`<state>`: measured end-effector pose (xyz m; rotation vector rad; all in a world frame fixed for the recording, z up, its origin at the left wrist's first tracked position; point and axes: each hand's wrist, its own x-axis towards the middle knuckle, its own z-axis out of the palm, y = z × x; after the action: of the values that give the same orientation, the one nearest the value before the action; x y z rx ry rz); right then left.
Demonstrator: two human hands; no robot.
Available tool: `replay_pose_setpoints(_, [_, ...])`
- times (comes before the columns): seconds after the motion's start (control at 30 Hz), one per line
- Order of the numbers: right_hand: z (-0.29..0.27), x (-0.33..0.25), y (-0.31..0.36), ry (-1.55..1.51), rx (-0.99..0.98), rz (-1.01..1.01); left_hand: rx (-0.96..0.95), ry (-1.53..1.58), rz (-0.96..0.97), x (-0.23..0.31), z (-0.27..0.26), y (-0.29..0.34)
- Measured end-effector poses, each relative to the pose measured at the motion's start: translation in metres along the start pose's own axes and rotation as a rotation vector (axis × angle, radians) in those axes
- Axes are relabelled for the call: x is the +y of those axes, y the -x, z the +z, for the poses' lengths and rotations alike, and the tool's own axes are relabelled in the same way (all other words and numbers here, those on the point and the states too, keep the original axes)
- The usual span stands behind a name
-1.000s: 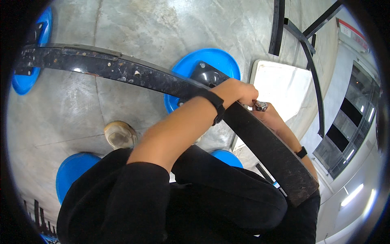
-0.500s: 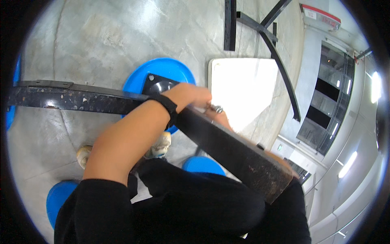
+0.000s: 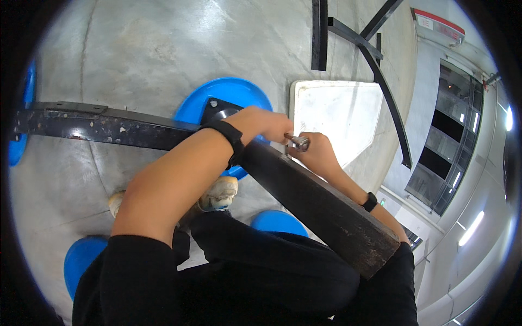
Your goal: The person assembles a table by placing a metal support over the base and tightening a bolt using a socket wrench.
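My left hand (image 3: 273,126), with a black band at its wrist, reaches over the black metal beam (image 3: 321,201). Its fingers are closed round a shiny metal wrench (image 3: 298,143), whose head sticks out beyond them. My right hand (image 3: 315,153) is along the beam's far side, right beside that wrench head. Its fingers are curled in, and what they hold is hidden. The beam slants from my hands down to my right thigh. A black plate (image 3: 215,105) with a bolt at its corner joins a blue round seat (image 3: 250,89), partly behind my left hand.
A long black bar (image 3: 109,127) runs left from the seat. Other blue seats (image 3: 278,221) are around my legs. A white board (image 3: 340,111) lies on the floor beyond my hands, with a black metal frame (image 3: 389,98) beside it.
My right hand and wrist have come into fuller view beside the wrench head. The view has shifted slightly, so the surroundings appear farther right. My left hand keeps its closed grip.
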<state>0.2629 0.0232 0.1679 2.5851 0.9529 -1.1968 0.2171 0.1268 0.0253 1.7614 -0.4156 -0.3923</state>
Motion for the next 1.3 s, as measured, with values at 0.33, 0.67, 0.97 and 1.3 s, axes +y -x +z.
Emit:
replay_pose_setpoints(0.33, [-0.013, 0.008, -0.007, 0.650, 0.081, -0.519, -0.083, -0.058, -0.071, 0.007, 0.009, -0.014])
replay_pose_setpoints(0.67, [0.004, 0.011, 0.004, 0.066, -0.072, -0.082, -0.043, -0.051, 0.077, 0.005, 0.008, -0.006])
replay_pose_setpoints(0.97, [-0.027, -0.009, -0.018, 0.709, -0.148, -0.600, 0.028, -0.002, 0.048, 0.004, 0.008, -0.002])
replay_pose_setpoints(1.3, [0.015, 0.015, -0.006, -0.570, -0.057, 0.313, 0.040, 0.039, 0.094, -0.014, 0.013, -0.025])
